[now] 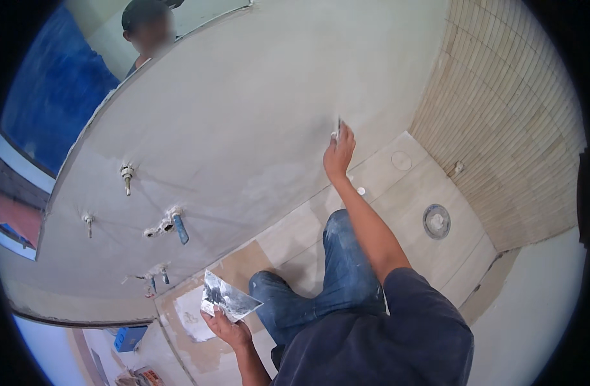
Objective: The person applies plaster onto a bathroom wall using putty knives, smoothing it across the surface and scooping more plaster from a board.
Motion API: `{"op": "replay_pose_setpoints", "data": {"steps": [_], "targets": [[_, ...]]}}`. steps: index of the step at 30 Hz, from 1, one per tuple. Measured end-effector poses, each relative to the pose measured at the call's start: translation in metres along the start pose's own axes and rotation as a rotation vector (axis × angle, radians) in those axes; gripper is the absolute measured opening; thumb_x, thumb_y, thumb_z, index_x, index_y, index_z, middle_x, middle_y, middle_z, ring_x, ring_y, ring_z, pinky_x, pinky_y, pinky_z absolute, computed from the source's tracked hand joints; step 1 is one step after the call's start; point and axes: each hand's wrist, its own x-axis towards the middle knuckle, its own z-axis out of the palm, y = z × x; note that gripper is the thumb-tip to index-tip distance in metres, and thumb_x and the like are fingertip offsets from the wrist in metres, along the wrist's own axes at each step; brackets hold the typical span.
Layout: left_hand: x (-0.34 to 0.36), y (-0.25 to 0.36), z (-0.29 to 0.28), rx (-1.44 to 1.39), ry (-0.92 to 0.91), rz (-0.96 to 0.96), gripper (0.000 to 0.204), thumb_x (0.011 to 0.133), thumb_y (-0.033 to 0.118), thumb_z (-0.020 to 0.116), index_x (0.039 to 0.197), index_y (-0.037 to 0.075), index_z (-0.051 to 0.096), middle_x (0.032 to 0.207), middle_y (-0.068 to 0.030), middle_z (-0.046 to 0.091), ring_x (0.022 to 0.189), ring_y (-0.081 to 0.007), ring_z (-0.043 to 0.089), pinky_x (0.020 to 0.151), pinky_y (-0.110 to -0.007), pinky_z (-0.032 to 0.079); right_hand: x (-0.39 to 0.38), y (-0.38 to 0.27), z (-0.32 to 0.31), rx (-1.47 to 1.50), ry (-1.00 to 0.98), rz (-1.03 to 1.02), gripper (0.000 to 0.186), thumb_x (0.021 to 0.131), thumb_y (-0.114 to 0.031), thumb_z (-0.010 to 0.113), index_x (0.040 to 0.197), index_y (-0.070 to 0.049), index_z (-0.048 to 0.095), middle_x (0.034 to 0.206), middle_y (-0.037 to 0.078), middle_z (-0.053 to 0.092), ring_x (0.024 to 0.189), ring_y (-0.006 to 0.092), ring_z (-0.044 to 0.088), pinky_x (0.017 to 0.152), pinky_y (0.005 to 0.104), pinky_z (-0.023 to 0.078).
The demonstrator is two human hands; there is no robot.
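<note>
My left hand [229, 329] is closed on the lower edge of a metal plastering blade [227, 297], shiny and smeared with white paste. I hold it over the floor, close to my left knee. Farther up and to the right, my right hand [340, 153] grips a thin scraper [339, 122] seen nearly edge-on. That scraper is against, or very close to, the smooth grey plastered wall [243, 116], low down near the floor. A darker shadow lies on the wall just left of it. My fingers partly hide its handle.
Pipe stubs [127, 179] and a blue-capped outlet [180, 228] stick out of the wall on the left. A round drain [436, 221] sits in the tiled floor at right, near a wall of narrow beige tiles [500, 96]. Another person [144, 32] shows beyond the wall's edge.
</note>
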Motion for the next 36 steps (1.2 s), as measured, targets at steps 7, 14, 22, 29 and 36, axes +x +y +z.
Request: {"op": "replay_pose_setpoints", "data": {"steps": [7,14,22,29,36], "targets": [[0.000,-0.003,0.012,0.028,0.014,-0.002,0.050,0.107,0.017,0.055,0.152,0.003,0.040,0.139,-0.0168,0.060,0.126,-0.0285,0.062,0.107,-0.045,0.051,-0.086,-0.041,0.057,-0.078,-0.159,-0.046,0.070,0.087,0.001,0.068,0.154,-0.001,0.046,0.152,0.021,0.042,0.132,0.0460,0.044,0.116,0.0508,0.038],[-0.004,0.007,0.014,0.088,0.005,-0.018,0.055,0.106,0.019,0.057,0.155,0.003,0.037,0.141,-0.0161,0.060,0.125,-0.0283,0.063,0.107,-0.045,0.052,-0.114,0.019,0.052,0.187,-0.077,0.474,0.047,0.102,-0.013,0.057,0.147,0.002,0.053,0.138,0.024,0.059,0.129,0.0395,0.055,0.111,0.0479,0.043],[-0.011,-0.013,0.022,0.052,-0.008,-0.049,0.046,0.107,0.016,0.055,0.148,0.002,0.042,0.135,-0.0155,0.062,0.121,-0.0267,0.065,0.104,-0.042,0.053,-0.029,-0.019,0.089,0.093,0.167,0.365,0.058,0.103,-0.022,0.063,0.154,-0.001,0.046,0.137,0.021,0.056,0.125,0.0380,0.056,0.112,0.0479,0.041],[-0.002,-0.011,0.006,0.041,0.098,-0.163,0.035,0.107,0.015,0.054,0.140,0.004,0.053,0.129,-0.0116,0.065,0.115,-0.0217,0.067,0.098,-0.037,0.056,-0.149,-0.131,0.018,0.609,-0.679,0.163,0.055,0.101,-0.012,0.064,0.153,-0.002,0.049,0.141,0.020,0.054,0.127,0.0363,0.055,0.112,0.0479,0.043],[0.001,-0.040,-0.018,0.018,0.292,-0.383,0.034,0.106,0.015,0.047,0.138,0.004,0.051,0.125,-0.0146,0.067,0.111,-0.0276,0.070,0.087,-0.046,0.062,-0.225,-0.174,-0.116,0.906,-1.266,-0.354,0.061,0.089,0.000,0.064,0.149,-0.013,0.058,0.149,0.016,0.054,0.132,0.0368,0.054,0.115,0.0437,0.043]]}}
